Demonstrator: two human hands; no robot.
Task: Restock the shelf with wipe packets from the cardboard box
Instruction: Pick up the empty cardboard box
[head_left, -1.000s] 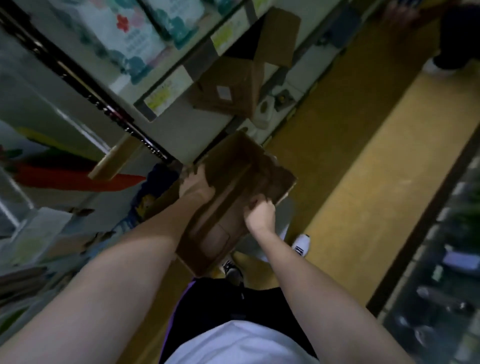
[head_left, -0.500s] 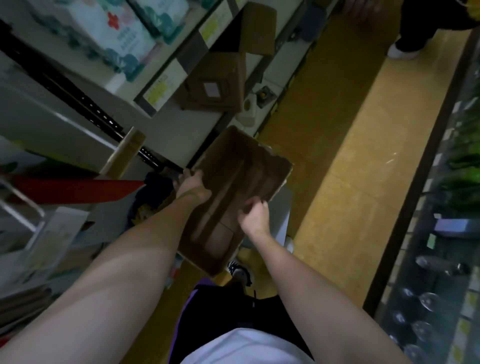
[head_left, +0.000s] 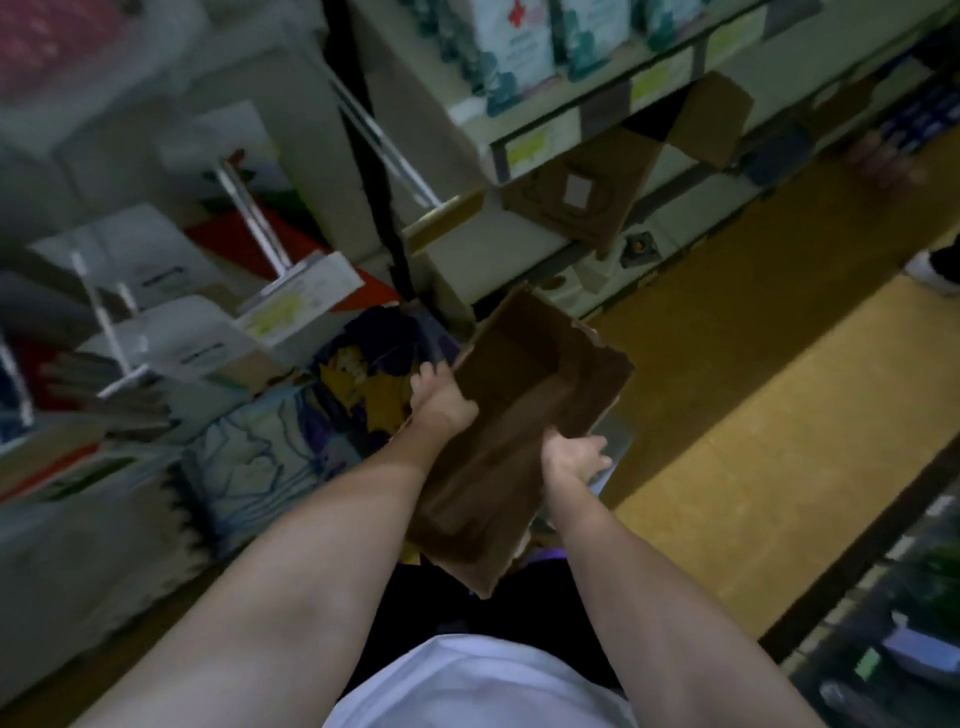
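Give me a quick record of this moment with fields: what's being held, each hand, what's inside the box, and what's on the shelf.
held item: cardboard box, open top facing the camera
left hand: grips the box's left wall
right hand: on the box's right edge, fingers spread; grip unclear
box contents: no packets visible inside
shelf: wipe packets standing in a row, yellow price labels on the front rail
below shelf: another brown carton
image: blurred
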